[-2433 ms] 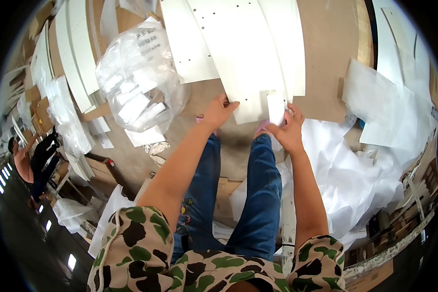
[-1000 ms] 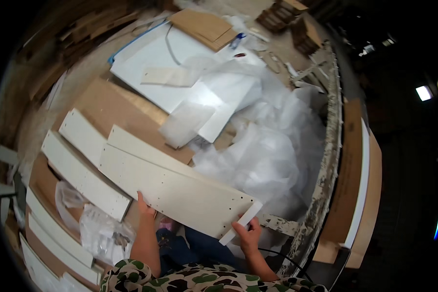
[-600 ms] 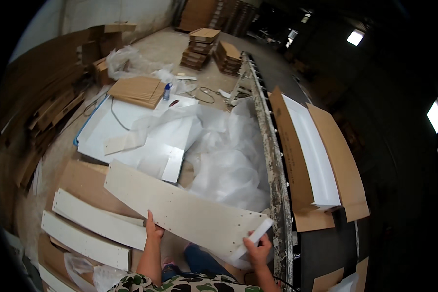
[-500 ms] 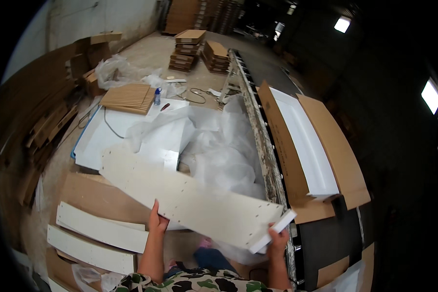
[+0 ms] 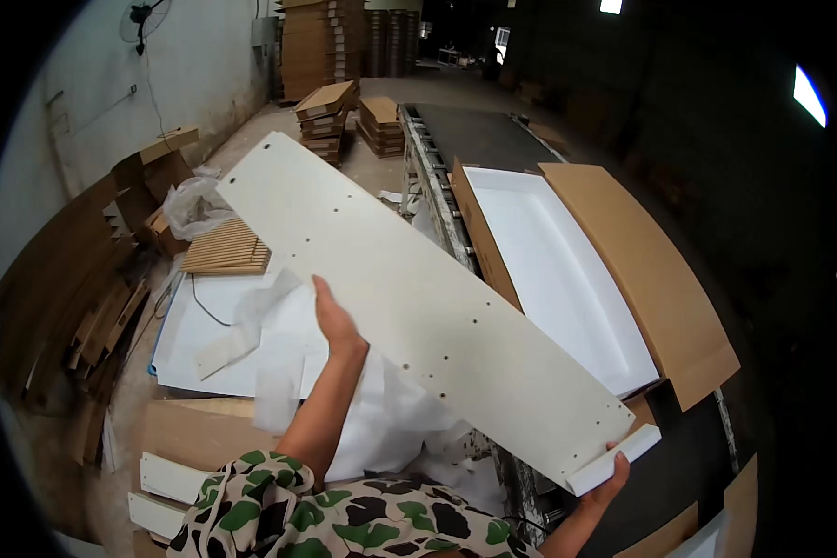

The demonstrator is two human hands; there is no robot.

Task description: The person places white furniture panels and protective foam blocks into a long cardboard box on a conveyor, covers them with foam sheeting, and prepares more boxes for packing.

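I hold a long white panel (image 5: 391, 279) with several small drilled holes, tilted from upper left to lower right. My left hand (image 5: 338, 321) grips its near-left edge, the thumb pointing up and the other fingers hidden beneath. At the lower right end my right hand (image 5: 609, 476) is closed round the panel and a short white strip (image 5: 614, 460) standing along that end. Whether the strip is fixed to the panel I cannot tell. Just beyond the panel on the right lies an open long cardboard box (image 5: 646, 270) with a white inside.
The box rests on a dark conveyor (image 5: 484, 135) with a worn metal side rail. Crumpled translucent wrap (image 5: 372, 437), a stack of ribbed brown pieces (image 5: 225, 249) and white boards (image 5: 172, 479) lie at left. Cardboard stacks (image 5: 325, 116) stand on the floor ahead.
The panel has been raised and carried right, toward the open box, with both hands still on it. My view has shifted, showing more of the wall and the fan.
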